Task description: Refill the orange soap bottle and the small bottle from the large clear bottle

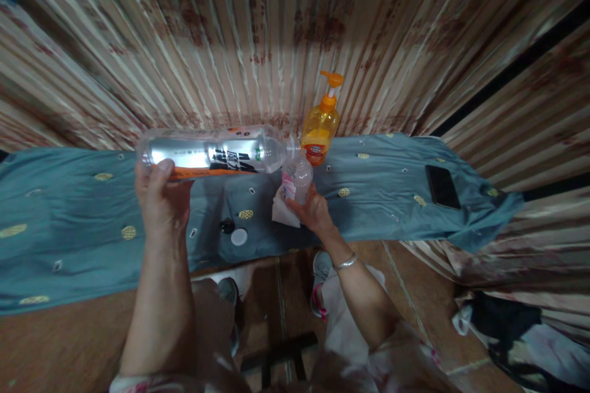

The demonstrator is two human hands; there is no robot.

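The large clear bottle (212, 156) lies on its side in the air above the cloth, its silver-and-orange label facing up and its open mouth pointing right, just at the top of the small bottle (297, 179). The left hand (159, 196) grips the large bottle at its base end — thumb up over the near side, fingers wrapped round behind — with the forearm rising almost straight up from the bottom of the view. The small bottle is clear with a pink label; it stands upright, or close to it, in the right hand (313, 212), whose fingers close round its lower half together with a bit of white tissue (283, 212) pressed beneath it. The right forearm comes in at a slant from the lower right, wrist bent slightly back, a silver bangle (345, 262) round it.

Just behind the small bottle stands an orange pump bottle (320, 129), against the striped curtain. On the teal cloth (69, 221) near the front edge, between the two arms, lie a small dark cap (227, 226) and a white cap (238, 236), side by side. Well apart to the right, a black phone (442, 186) lies flat on the cloth.
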